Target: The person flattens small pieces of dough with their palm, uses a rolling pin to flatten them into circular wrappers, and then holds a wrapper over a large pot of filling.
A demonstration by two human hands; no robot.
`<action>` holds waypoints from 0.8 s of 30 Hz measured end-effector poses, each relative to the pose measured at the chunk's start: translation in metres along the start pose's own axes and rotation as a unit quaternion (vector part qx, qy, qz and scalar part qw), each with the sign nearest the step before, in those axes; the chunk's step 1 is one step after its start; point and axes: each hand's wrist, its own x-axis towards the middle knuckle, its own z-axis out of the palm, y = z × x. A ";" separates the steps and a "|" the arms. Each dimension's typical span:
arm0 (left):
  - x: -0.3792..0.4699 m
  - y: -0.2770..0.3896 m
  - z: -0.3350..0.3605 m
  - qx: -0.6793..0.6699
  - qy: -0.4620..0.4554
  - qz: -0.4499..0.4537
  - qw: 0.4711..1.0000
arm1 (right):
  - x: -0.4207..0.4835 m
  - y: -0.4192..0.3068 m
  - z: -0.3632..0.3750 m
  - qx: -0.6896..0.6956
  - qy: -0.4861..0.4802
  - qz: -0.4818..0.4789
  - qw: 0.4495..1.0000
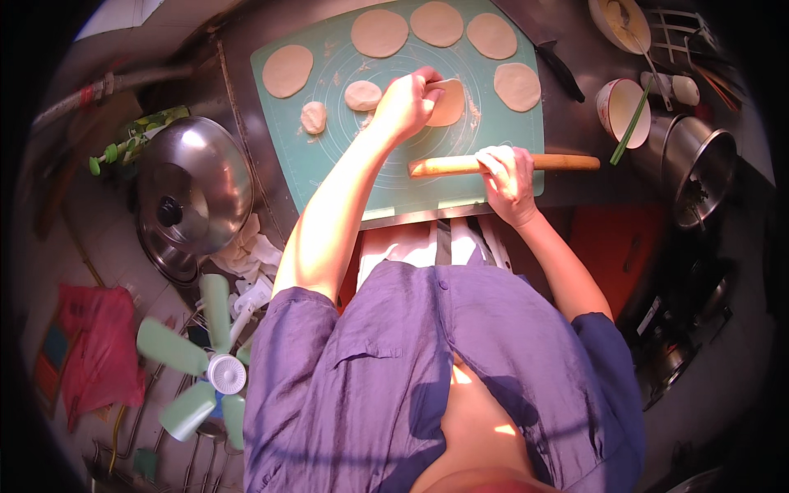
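My left hand [408, 105] pinches the left edge of a flattened dough round [448, 105] near the middle of a green silicone mat [394, 200]. Its fingers partly hide that edge. My right hand [508, 182] grips a wooden rolling pin [567, 162], which lies crosswise near the mat's front right and reaches past its right edge. Several rolled dough rounds [380, 33] lie along the mat's back and sides. To the left of my left hand sit a thicker dough disc [363, 96] and a small dough lump [313, 117], with flour scattered about.
A black-handled knife [561, 71] lies right of the mat. Farther right are a bowl [622, 114] with a green strip across it, a dish with a spoon [619, 24] and a metal pot [706, 175]. Left stand a domed metal lid [194, 185] and a green fan [226, 373].
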 end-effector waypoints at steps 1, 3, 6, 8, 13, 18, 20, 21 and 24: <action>0.007 0.001 0.001 -0.048 -0.001 -0.007 0.999 | 0.003 0.000 -0.001 -0.003 -0.002 0.000 1.000; 0.026 -0.010 0.006 -0.064 0.028 -0.005 0.998 | 0.012 0.001 -0.001 0.012 0.010 0.009 1.000; 0.028 -0.009 -0.003 -0.100 0.117 0.008 0.988 | 0.014 0.005 -0.002 0.012 0.004 0.016 1.000; 0.015 -0.028 -0.028 0.058 0.183 0.080 0.978 | 0.012 0.007 -0.001 0.013 0.003 0.022 1.000; -0.031 -0.053 -0.061 0.294 0.102 0.061 0.948 | 0.005 0.015 0.007 0.024 -0.043 0.019 0.999; -0.048 -0.055 -0.036 0.187 -0.013 0.019 0.982 | -0.002 0.014 0.008 0.022 -0.067 0.015 0.997; -0.052 -0.046 -0.027 0.045 -0.012 -0.053 0.998 | 0.000 0.010 0.010 0.030 -0.070 0.010 0.997; -0.051 -0.039 -0.019 -0.077 -0.036 -0.135 0.987 | -0.001 0.011 0.009 0.027 -0.069 0.008 0.997; -0.052 -0.032 0.002 -0.077 -0.046 -0.131 0.987 | 0.000 0.013 0.009 0.024 -0.064 0.004 0.998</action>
